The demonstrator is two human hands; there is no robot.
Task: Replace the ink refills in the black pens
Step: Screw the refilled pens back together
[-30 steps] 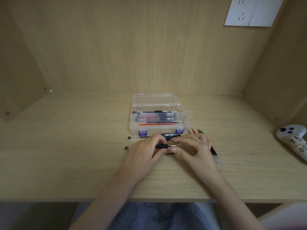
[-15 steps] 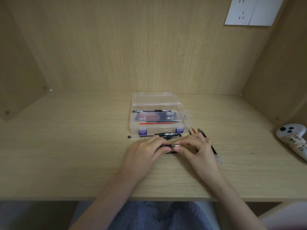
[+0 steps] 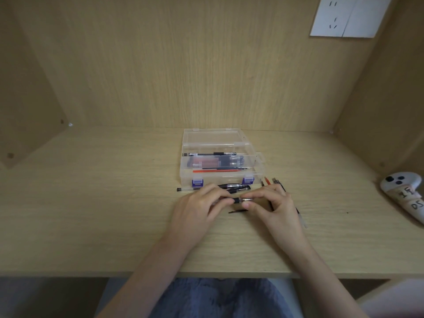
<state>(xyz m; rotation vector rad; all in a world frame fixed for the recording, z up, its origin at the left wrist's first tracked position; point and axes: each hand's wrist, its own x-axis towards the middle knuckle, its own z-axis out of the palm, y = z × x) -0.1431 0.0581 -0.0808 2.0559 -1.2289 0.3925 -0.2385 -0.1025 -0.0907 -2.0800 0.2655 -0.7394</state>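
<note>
My left hand (image 3: 197,210) grips a black pen (image 3: 237,200) by its barrel, just above the desk. My right hand (image 3: 274,203) pinches the pen's metal tip end from the right. A small black piece (image 3: 237,211) lies on the desk under the two hands. Other black pens (image 3: 236,187) lie between my hands and the clear plastic box (image 3: 218,180). Inside the box are a black pen (image 3: 210,154), a red refill (image 3: 218,171) and a dark refill (image 3: 226,168). Loose refills (image 3: 268,181) lie to the right of the box, partly hidden by my right hand.
The box stands open at mid-desk with its lid (image 3: 212,136) laid back. A white controller (image 3: 406,191) lies at the desk's right edge. Wooden walls close in the desk (image 3: 91,203) on three sides. A wall socket (image 3: 332,17) sits at top right.
Both hands brought the pen slightly farther from me, toward the box. My fingers have closed in around the tip end, and the pen's back end is now hidden under my left hand.
</note>
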